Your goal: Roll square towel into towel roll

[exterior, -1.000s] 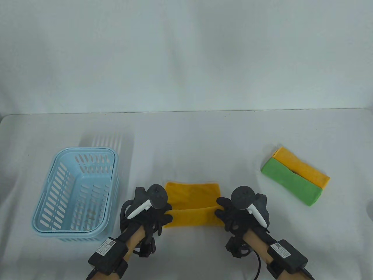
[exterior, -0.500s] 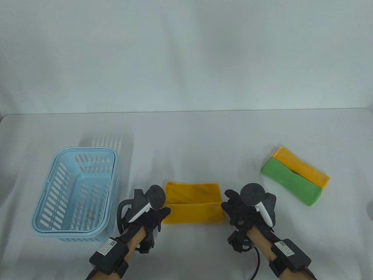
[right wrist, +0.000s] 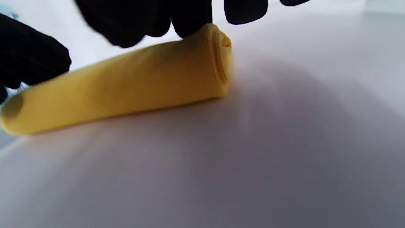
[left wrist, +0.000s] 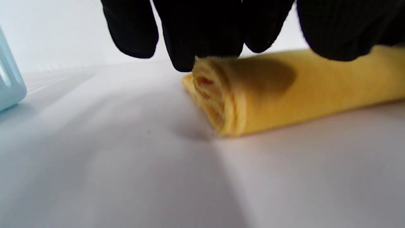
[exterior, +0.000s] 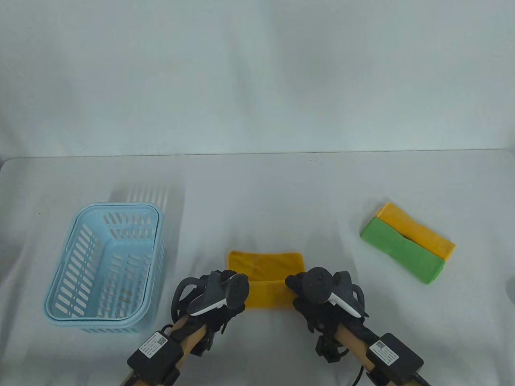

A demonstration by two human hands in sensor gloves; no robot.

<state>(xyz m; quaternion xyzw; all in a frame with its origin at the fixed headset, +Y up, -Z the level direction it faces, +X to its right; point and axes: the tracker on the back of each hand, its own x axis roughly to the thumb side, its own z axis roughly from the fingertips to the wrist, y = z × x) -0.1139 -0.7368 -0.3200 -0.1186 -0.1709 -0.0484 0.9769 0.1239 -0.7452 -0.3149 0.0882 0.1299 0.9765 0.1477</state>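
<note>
white tabletop with a blue basket at left; within the last second both hands closed in from the ends of the yellow towel, whose near half is rolled (roll not finished). left hand and right hand press fingertips on the roll, grasping nothing. no readable writing.

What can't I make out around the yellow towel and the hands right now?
- Table view: both ends of the yellow towel sit under the left hand and right hand, so the finger contact is hidden.
- Left wrist view: fingers are cut off by the top edge and blurred.
- Wrist views: the unrolled part lies behind the roll.
</note>
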